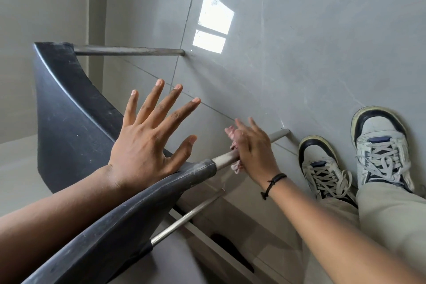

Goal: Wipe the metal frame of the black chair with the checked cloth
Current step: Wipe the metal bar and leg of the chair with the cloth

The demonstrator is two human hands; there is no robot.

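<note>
The right hand [253, 150] is wrapped around one metal leg [251, 147] of the black chair [76, 122], and the checked cloth [234, 145] is pressed between palm and tube; only pinkish folds of the cloth are seen above and below the leg, so its pattern cannot be made out. A dark cord bracelet [273, 184] is worn on that wrist. The left hand [149, 138] is spread wide and flat, nothing held, its heel and thumb resting on the chair's dark seat edge just beside the socket where the gripped leg enters. Two further legs are seen: one [129, 50] above the gripped leg, reaching the grey tiled floor [299, 41], and one [186, 217] below it. Two white-and-navy sneakers [355, 157] are planted on the floor to the right of the gripped leg's foot.
</note>
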